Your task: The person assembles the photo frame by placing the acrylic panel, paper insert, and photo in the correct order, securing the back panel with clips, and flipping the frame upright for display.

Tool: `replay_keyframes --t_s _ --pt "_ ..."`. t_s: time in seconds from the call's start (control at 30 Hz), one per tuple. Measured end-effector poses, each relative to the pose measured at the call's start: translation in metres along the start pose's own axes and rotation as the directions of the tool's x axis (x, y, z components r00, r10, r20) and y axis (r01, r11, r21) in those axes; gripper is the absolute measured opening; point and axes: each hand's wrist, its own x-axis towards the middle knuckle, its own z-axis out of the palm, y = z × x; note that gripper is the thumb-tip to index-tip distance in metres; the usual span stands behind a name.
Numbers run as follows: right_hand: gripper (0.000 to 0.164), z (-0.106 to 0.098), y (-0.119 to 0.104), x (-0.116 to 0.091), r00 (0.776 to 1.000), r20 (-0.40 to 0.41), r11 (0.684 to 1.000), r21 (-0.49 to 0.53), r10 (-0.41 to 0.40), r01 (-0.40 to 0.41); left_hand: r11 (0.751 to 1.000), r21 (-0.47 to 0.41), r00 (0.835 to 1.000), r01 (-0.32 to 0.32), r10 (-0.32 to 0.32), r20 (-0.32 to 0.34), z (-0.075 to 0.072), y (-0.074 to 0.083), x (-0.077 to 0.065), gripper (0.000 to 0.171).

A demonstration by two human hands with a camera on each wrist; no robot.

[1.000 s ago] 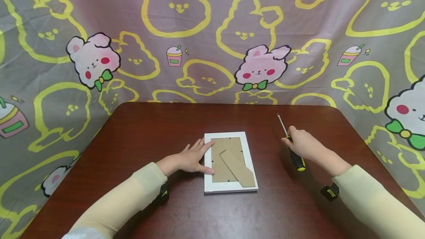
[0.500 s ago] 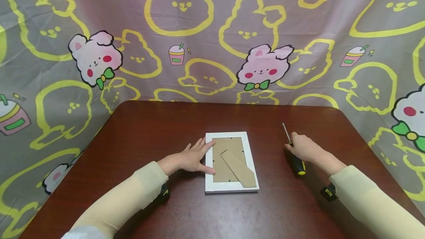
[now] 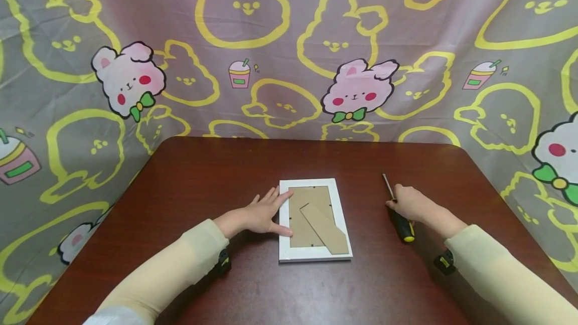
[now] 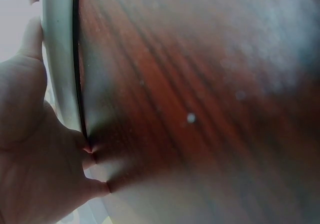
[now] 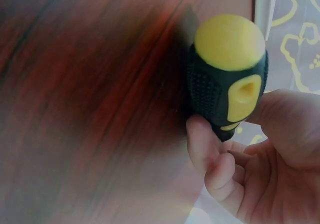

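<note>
A white picture frame (image 3: 284, 214) lies face down on the table, showing its brown backing board (image 3: 295, 232) and a slanted stand flap (image 3: 322, 227). My left hand (image 3: 257, 216) is spread at the frame's left side, thumb and one straight finger resting on its border. In the left wrist view, the frame's edge (image 4: 60, 59) runs beside that hand. To the right of the frame, my right hand (image 3: 412, 203) grips a flat-tipped screwdriver (image 3: 403, 225) with a black and yellow handle. Its metal shaft points away from me. The right wrist view shows the handle's yellow end (image 5: 230, 41) close up.
The dark red-brown wooden table (image 3: 217, 174) has rounded far corners. A patterned cloth (image 3: 271, 29) with cartoon rabbits hangs behind the table and at both sides.
My right hand has come down slightly toward me with the screwdriver, whose tip is lower in view. The left hand and the picture frame keep their places.
</note>
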Motion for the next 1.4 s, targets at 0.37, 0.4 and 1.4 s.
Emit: replay_keyframes --t_s 0.37,0.4,1.4 --pt "0.047 0.0 -0.001 0.001 0.999 0.029 0.999 0.02 0.039 -0.039 1.0 -0.021 1.0 -0.009 0.009 -0.002 -0.001 0.0 -0.001 0.108" --pt "0.046 0.0 -0.001 0.001 0.999 0.029 0.999 0.026 0.041 -0.042 1.0 -0.02 1.0 -0.012 0.012 0.001 -0.001 0.0 0.0 0.108" --pt "0.06 -0.015 -0.013 0.002 0.993 -0.063 0.982 -0.154 0.103 -0.112 1.0 -0.014 1.0 -0.002 0.002 0.006 -0.001 -0.001 -0.001 0.109"
